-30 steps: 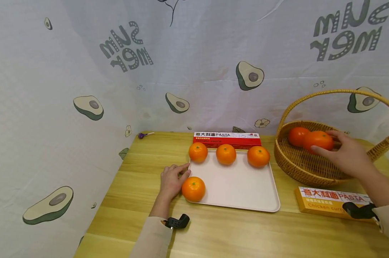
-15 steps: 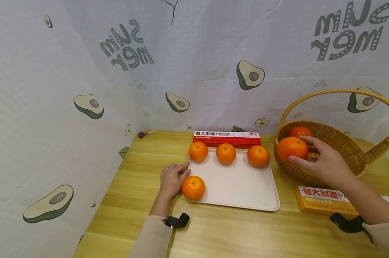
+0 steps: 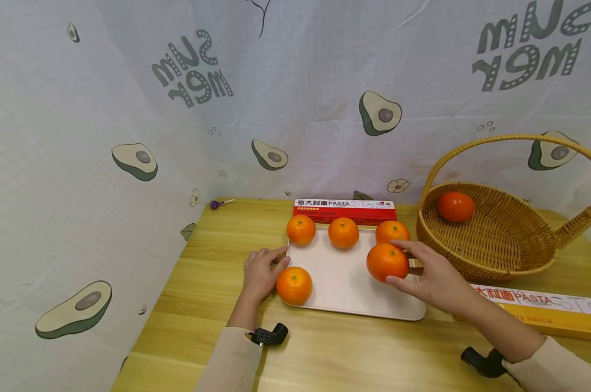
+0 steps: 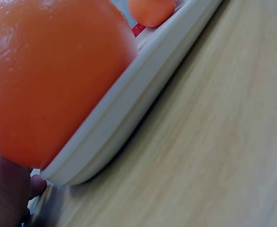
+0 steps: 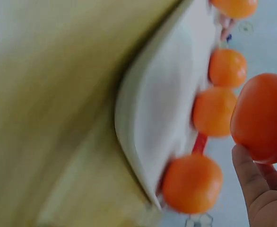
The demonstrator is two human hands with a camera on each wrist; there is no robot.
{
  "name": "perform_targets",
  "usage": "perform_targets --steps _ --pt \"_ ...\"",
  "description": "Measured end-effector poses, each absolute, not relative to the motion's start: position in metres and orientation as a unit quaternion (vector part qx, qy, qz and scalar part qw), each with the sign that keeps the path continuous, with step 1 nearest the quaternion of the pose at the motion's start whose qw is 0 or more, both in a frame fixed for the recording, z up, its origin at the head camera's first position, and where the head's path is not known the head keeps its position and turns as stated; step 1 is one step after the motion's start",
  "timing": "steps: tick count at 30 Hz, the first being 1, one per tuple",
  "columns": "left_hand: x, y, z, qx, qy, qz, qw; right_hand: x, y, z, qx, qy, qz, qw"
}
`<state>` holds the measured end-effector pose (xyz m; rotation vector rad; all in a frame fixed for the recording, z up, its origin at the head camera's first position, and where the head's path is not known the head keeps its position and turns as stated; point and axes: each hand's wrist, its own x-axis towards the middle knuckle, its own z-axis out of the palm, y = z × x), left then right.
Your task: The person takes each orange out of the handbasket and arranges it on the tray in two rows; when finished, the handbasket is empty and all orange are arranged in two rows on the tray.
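Note:
My right hand grips an orange between thumb and fingers, held above the right part of a white tray. The right wrist view shows this orange at the fingertips, apart from the tray. My left hand rests at the tray's left edge with relaxed fingers, beside the front-left orange. Along the tray's back lie a left orange, a middle orange and a right orange. In the left wrist view the near orange hides much of the hand.
At the right stands a wicker basket with a high handle and one red-orange round fruit inside. A red pasta box lies behind the tray, and a yellow pasta box in front of the basket. A lollipop lies far left.
My right hand has lifted the orange out of the basket and carried it left over the tray. One fruit stays in the basket. My left hand has not moved.

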<state>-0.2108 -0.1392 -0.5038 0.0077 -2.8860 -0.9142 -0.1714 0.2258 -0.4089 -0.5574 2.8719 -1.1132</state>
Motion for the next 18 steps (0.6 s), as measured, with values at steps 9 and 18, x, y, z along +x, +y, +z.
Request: perform_targets --steps 9,18 --pt "-0.212 -0.139 -0.504 0.006 -0.951 -0.304 0.053 -0.156 0.187 -0.437 -0.226 0.885 -0.405 0.037" --pt "-0.212 -0.139 -0.505 0.007 -0.951 -0.305 0.054 -0.154 0.165 -0.450 -0.258 0.869 -0.418 0.061"
